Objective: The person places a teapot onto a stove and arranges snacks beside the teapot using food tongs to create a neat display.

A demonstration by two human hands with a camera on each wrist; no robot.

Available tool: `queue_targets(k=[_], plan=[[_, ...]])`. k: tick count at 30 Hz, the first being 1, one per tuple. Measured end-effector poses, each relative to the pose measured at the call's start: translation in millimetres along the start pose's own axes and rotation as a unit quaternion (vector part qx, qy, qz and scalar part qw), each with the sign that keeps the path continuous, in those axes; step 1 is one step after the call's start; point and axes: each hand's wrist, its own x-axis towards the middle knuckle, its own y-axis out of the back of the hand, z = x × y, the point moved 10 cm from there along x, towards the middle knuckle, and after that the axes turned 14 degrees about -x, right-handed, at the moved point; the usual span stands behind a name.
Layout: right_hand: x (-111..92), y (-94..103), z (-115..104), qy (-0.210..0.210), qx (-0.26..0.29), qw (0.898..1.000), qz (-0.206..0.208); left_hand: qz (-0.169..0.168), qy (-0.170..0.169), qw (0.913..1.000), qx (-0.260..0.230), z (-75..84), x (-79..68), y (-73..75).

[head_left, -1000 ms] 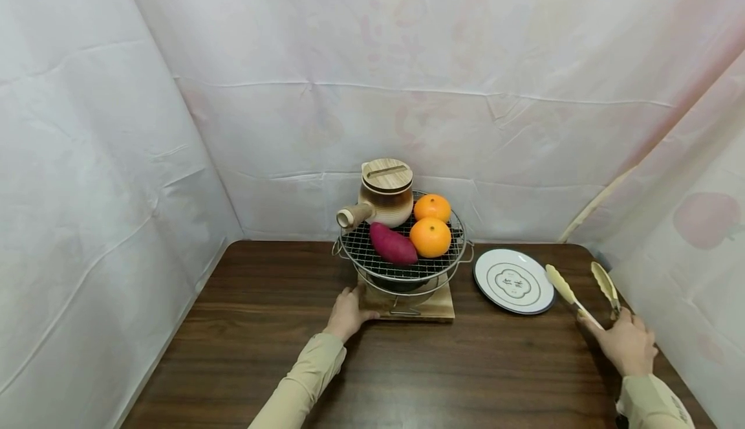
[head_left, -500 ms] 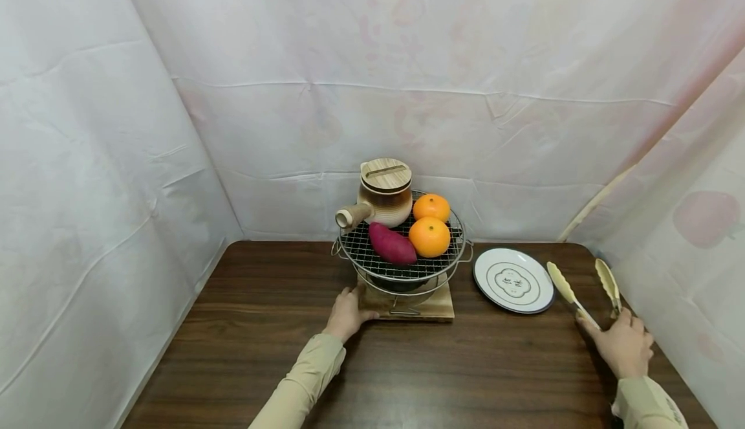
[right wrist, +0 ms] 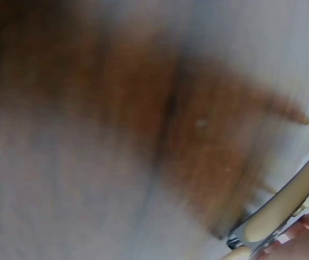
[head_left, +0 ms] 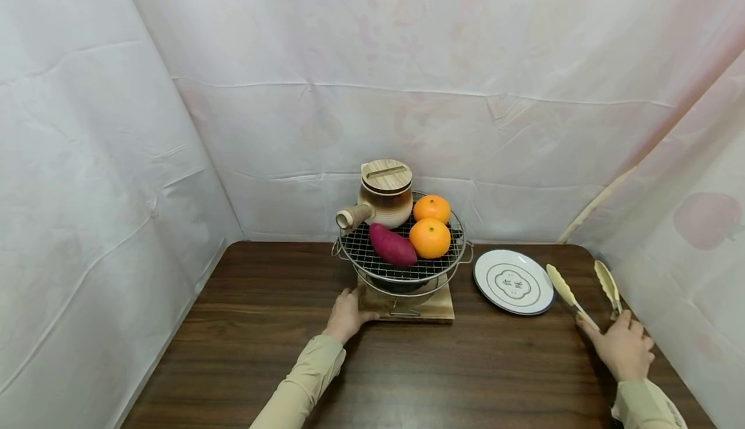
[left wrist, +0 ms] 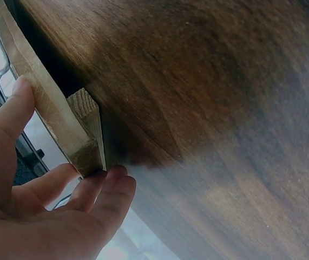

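Note:
In the head view my left hand (head_left: 346,316) rests at the near left corner of a wooden board (head_left: 439,303). The left wrist view has my thumb against the front edge of the board (left wrist: 54,116) and my fingers curled at its corner. Over at the right, my right hand (head_left: 625,348) holds a pair of tongs (head_left: 563,286), whose pale arms are spread wide and point away from me. Only part of the tongs (right wrist: 281,211) shows in the right wrist view, at the lower right. On the board stands a round grill (head_left: 363,257) with a wire mesh top.
The grill carries a lidded clay pot (head_left: 388,209) with a side handle, a purple sweet potato (head_left: 392,246) and two oranges (head_left: 430,237). Between grill and tongs lies a white plate (head_left: 506,306) on the wooden table (head_left: 244,364). Cloth curtains (head_left: 326,125) enclose the back and sides.
My right hand and sleeve have shifted slightly to the left, with the tongs' right arm tilting a little. The left hand, the board and everything on the grill stay put.

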Motion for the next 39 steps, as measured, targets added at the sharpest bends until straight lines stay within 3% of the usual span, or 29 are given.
queue_targets(k=[6,13,18,25,30,33,39], plan=[[0,-4.8,3,-0.009,-0.015,0.999,-0.029,-0.001,0.006,1.0000,-0.003,-0.3,-0.8,0.3],[-5,4.6,5,-0.019,-0.006,1.000,-0.008,-0.007,0.005,1.0000,-0.002,-2.4,-1.2,-2.1],[-9,15.6,-8,-0.004,-0.005,1.000,0.004,-0.003,0.001,1.0000,-0.004,0.8,-2.3,0.4],[-30,43.7,-57,0.059,0.005,0.994,0.091,-0.003,0.000,1.0000,-0.003,-0.1,-1.8,-0.6],[-48,53.7,-96,0.101,0.011,0.987,0.120,-0.007,0.003,1.0000,-0.004,0.0,-1.8,-2.0],[-60,59.2,-118,0.131,0.012,0.981,0.143,-0.012,0.008,0.9999,-0.006,0.5,-2.3,-2.2],[-92,73.8,-162,0.208,0.020,0.958,0.196,-0.009,0.005,0.9999,-0.002,0.4,-2.2,-1.6]])
